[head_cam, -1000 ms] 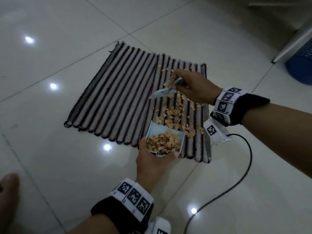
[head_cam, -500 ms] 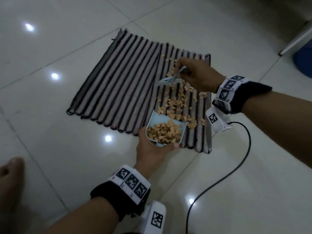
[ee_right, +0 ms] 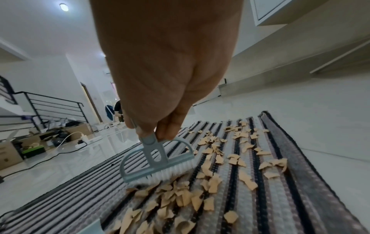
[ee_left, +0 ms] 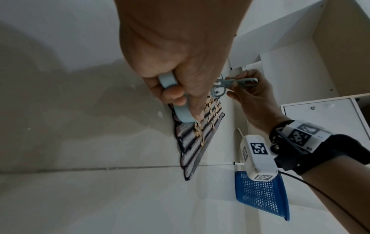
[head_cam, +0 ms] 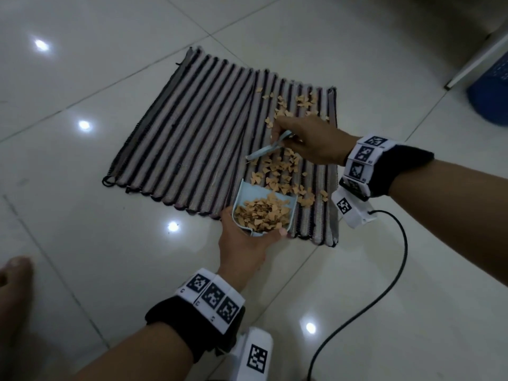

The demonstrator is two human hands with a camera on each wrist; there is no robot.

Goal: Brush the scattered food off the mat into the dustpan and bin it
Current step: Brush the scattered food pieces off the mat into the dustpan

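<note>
A striped mat (head_cam: 192, 133) lies on the tiled floor, with tan food pieces (head_cam: 277, 169) scattered over its right part. My left hand (head_cam: 247, 243) grips the handle of a light blue dustpan (head_cam: 253, 193) at the mat's near edge; the pan holds a heap of pieces. My right hand (head_cam: 310, 138) pinches the handle of a small grey-blue brush (head_cam: 264, 152). In the right wrist view the brush (ee_right: 158, 159) has its white bristles on the mat just behind a pile of food pieces (ee_right: 180, 194). The left wrist view shows the dustpan handle (ee_left: 176, 101) in my fingers.
A blue mesh bin (head_cam: 492, 89) stands at the far right beside a white cabinet; the same bin (ee_left: 262, 194) shows in the left wrist view. A black cable (head_cam: 384, 270) runs across the floor to my right wrist. A bare foot (head_cam: 13, 279) rests at the left edge.
The brush has come down from the mat's far end toward the dustpan, pushing pieces along. The dustpan and left hand have stayed at the near edge.
</note>
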